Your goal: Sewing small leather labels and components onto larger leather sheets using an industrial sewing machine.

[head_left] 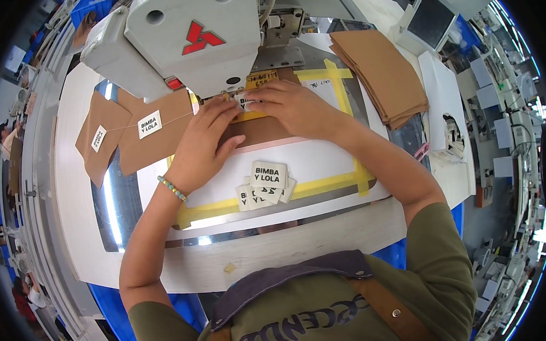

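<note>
A white label (242,102) with dark print lies under the head of the white sewing machine (187,28), on a brown fabric piece (265,132). At the label's left edge rest the fingertips of my left hand (205,134), its fingers stretched and the thumb apart. My right hand (301,108) lies over the label's right side, fingers stretched to the left and pressing down; its thumb is hidden. Nearer to me sits a small loose pile of similar labels (269,174) on a white sheet (213,188) edged with yellow tape.
To the left, brown pieces with labels attached (139,143) hang together by a thread. A stack of brown pieces (378,77) lies at the right, beside a white box (445,102) and a monitor (431,20). A pink-handled tool (422,151) is near the right edge.
</note>
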A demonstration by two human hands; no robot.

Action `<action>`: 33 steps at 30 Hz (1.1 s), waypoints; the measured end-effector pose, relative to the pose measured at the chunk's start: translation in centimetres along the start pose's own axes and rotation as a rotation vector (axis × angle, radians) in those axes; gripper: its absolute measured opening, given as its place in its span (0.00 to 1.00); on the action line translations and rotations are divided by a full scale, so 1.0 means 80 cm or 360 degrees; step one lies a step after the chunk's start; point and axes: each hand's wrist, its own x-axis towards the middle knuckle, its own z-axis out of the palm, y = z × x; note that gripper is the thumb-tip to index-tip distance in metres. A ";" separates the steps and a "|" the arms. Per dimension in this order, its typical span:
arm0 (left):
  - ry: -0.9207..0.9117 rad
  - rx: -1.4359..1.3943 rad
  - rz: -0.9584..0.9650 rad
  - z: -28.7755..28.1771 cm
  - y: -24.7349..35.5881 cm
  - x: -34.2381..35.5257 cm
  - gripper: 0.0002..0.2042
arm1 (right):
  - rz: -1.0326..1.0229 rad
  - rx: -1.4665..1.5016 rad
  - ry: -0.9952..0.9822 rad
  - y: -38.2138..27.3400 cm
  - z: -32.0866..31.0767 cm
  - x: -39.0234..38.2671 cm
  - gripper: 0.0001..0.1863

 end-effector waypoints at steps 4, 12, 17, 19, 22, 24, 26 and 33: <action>0.0052 -0.0139 -0.0257 -0.007 -0.009 -0.005 0.25 | -0.0035 -0.0084 0.0026 0.003 -0.001 0.000 0.22; -0.0024 0.0255 -0.0092 -0.008 -0.011 -0.007 0.24 | -0.0050 -0.0112 -0.0069 -0.006 -0.014 0.012 0.20; -0.0057 0.0246 -0.0079 -0.016 -0.012 -0.005 0.24 | 0.0004 -0.0091 -0.0165 -0.011 -0.018 0.016 0.19; -0.0085 0.0267 -0.0084 -0.016 -0.012 -0.005 0.24 | 0.0010 -0.0105 -0.0177 -0.012 -0.020 0.017 0.19; -0.0077 0.0271 -0.0078 -0.015 -0.012 -0.004 0.24 | -0.0035 -0.0006 -0.0119 -0.012 -0.021 0.018 0.19; -0.0063 0.0253 -0.0061 -0.015 -0.013 -0.004 0.24 | -0.0041 -0.0055 -0.0104 -0.011 -0.020 0.019 0.18; -0.0058 0.0299 -0.0074 -0.015 -0.015 -0.004 0.25 | 0.0012 -0.0093 -0.0195 -0.010 -0.019 0.019 0.19; -0.0028 0.0208 -0.0090 -0.017 -0.024 -0.009 0.24 | 0.0032 -0.0147 -0.0128 0.000 -0.012 0.024 0.21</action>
